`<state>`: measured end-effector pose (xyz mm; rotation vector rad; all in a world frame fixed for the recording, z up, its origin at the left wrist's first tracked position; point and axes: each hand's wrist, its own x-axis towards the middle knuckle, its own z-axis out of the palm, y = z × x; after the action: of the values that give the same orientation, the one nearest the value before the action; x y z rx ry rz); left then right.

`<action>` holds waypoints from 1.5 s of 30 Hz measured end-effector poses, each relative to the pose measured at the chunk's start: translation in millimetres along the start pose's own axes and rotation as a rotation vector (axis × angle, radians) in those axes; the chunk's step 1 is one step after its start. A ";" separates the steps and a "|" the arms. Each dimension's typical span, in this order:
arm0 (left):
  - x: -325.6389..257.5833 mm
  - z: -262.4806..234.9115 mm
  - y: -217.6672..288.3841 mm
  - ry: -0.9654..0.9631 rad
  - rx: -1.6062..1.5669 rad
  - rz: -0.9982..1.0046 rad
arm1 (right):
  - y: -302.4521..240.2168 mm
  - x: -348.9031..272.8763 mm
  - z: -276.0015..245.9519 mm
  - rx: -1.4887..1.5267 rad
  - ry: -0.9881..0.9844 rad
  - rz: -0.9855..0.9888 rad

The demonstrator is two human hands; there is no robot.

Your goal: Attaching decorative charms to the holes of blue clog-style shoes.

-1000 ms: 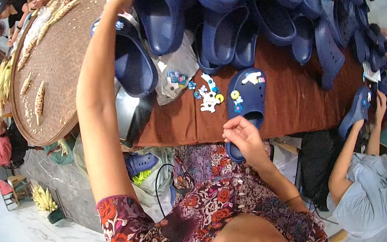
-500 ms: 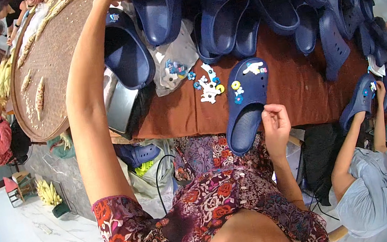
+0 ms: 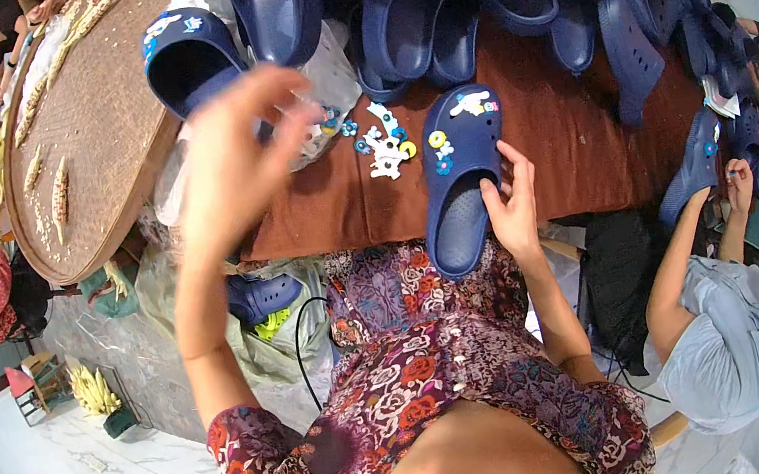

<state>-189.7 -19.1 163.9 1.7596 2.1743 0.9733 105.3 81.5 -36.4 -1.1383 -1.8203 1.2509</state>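
Observation:
A navy clog [image 3: 459,165] lies toe away from me at the front edge of the brown cloth, its heel jutting past the edge. White, yellow and blue charms sit on its toe. My right hand [image 3: 515,201] grips its right side, thumb at the opening and fingers along the outside. My left hand [image 3: 243,159] hangs over the table's left side, its fingers smeared by motion. It partly covers another charm-decorated clog [image 3: 192,53]. Between that hand and the front clog lies a small pile of loose charms [image 3: 384,142], beside a clear plastic bag [image 3: 329,71].
Many navy clogs [image 3: 410,24] are heaped along the back and right of the brown cloth [image 3: 572,137]. A large woven tray [image 3: 97,113] with corn stands left. A co-worker [image 3: 726,321] handles a clog [image 3: 695,162] at right. Below the table's left edge, another clog [image 3: 265,295] rests on bags.
My left hand has come back toward me from the far left of the table. The decorated clog there sits differently. My right hand has shifted from a curled touch to a grip on the front clog.

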 end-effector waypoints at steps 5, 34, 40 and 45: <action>-60.7 122.8 2.9 -0.204 -0.120 0.062 | -7.2 -0.6 2.3 -0.049 -0.039 -0.019; -84.2 258.9 51.4 0.016 -1.587 -0.802 | -49.1 136.9 104.7 -0.954 -0.562 -0.491; -80.4 276.3 51.1 0.160 -1.646 -0.910 | -45.5 145.8 109.3 -0.893 -0.538 -0.404; -70.7 276.7 55.7 0.210 -1.732 -0.937 | -27.6 147.9 111.4 -0.830 -0.476 -0.448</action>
<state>18.8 23.3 -34.6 -0.1411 0.9569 1.7330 -60.1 168.7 -43.1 -0.7485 -2.9017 0.5063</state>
